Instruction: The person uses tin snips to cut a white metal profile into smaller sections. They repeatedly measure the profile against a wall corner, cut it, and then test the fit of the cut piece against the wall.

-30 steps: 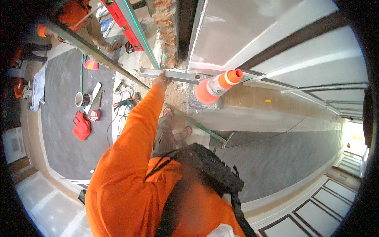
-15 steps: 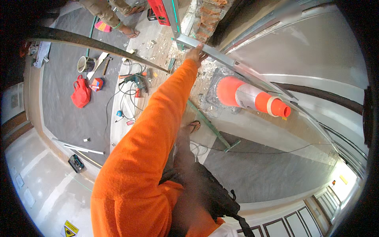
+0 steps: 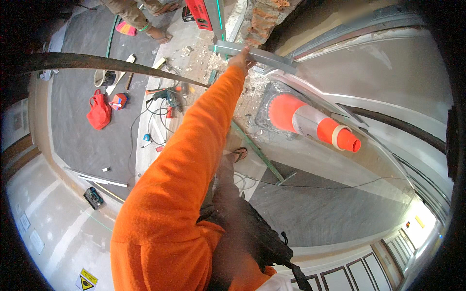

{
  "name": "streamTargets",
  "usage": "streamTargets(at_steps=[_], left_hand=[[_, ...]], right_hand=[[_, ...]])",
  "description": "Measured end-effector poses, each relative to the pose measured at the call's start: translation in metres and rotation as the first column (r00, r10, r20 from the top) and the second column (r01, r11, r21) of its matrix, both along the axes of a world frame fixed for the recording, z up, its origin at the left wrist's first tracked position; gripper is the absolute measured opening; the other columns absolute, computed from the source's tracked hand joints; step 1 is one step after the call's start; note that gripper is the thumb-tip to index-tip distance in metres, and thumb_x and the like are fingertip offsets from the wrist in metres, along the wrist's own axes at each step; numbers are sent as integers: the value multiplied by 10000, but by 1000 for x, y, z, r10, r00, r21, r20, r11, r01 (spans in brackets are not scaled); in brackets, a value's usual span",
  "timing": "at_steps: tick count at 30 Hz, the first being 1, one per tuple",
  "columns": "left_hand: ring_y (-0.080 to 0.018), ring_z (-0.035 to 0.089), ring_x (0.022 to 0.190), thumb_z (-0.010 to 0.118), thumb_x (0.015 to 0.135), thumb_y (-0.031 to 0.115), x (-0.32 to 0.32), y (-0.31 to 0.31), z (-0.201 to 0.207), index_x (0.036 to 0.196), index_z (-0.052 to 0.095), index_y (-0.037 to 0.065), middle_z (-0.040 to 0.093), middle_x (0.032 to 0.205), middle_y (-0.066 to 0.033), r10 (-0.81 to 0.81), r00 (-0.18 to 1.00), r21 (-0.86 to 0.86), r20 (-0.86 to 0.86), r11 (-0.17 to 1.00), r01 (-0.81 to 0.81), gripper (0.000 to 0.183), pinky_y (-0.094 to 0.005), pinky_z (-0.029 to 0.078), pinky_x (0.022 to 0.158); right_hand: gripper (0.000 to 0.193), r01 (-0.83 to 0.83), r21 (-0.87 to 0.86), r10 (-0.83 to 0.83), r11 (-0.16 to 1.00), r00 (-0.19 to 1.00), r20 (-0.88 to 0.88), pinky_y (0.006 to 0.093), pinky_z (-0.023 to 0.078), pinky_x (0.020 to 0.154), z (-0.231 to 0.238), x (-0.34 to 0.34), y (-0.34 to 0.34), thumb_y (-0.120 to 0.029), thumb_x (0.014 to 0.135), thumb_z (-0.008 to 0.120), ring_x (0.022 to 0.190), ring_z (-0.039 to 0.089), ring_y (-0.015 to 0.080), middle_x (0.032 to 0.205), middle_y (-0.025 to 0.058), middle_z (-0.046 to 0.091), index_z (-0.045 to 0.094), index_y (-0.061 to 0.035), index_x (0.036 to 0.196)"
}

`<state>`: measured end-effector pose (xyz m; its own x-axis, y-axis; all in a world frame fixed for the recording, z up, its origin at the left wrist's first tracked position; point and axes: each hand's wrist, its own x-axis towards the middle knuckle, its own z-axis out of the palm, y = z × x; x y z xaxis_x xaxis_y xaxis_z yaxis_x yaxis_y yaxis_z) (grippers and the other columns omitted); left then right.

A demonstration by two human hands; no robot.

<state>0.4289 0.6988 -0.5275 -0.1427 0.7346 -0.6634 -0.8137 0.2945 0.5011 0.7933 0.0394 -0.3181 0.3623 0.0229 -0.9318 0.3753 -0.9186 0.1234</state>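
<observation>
A person's left hand (image 3: 241,58) is reaching out in an orange sleeve, fingers resting on a long grey metal channel (image 3: 255,54) beside the broken brick wall (image 3: 264,19), just above an orange traffic cone (image 3: 310,123); grip unclear.

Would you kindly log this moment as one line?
hand: on metal channel, arm outstretched | other hand: unseen | nearby: traffic cone, brick pillar, drill on floor
</observation>
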Motion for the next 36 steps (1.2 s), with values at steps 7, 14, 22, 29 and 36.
streamTargets(at_steps=[7, 14, 22, 29, 36], left_hand=[[-333, 656, 919, 784, 866, 292, -6, 23, 3, 1186, 569, 44, 627, 1105, -168, -21, 999, -110, -31, 994, 18, 458, -499, 612, 754], [-303, 601, 942, 770, 872, 376, -6, 27, -4, 1145, 535, 99, 581, 1061, -120, -105, 992, -213, -72, 973, 88, 455, -516, 612, 768], [-290, 593, 975, 694, 915, 419, 1, 30, 18, 1110, 544, 114, 574, 1073, -126, -149, 985, -199, -92, 972, 128, 392, -485, 604, 803], [-298, 607, 957, 667, 932, 410, -7, 41, 1, 1113, 547, 104, 596, 1060, -132, -231, 969, -165, -86, 963, 215, 375, -475, 605, 789], [-329, 625, 946, 689, 933, 371, 0, 44, 6, 1159, 534, 80, 604, 1074, -141, -147, 986, -216, -74, 968, 128, 400, -504, 609, 783]], right_hand=[[627, 25, -22, -24, 999, 1000, 20, 472, 495, 887, 10, -6, -15, -179, 855, 648, 925, 646, 333, 1068, 215, 651, 405, -62, 1421], [638, 72, -30, -71, 997, 997, 37, 468, 497, 882, 29, -21, -36, -170, 850, 651, 927, 643, 328, 1078, 215, 646, 401, -60, 1427], [651, 180, -1, -179, 984, 982, 58, 463, 499, 876, 35, -49, -53, -159, 844, 654, 929, 641, 322, 1090, 215, 641, 397, -58, 1433], [662, 210, 8, -210, 978, 977, 40, 458, 501, 871, 25, -53, -40, -149, 839, 657, 931, 638, 317, 1100, 216, 637, 393, -56, 1439], [673, 174, -9, -174, 985, 985, -1, 454, 503, 865, 11, -50, -27, -139, 833, 660, 933, 636, 312, 1111, 216, 633, 389, -55, 1444]])
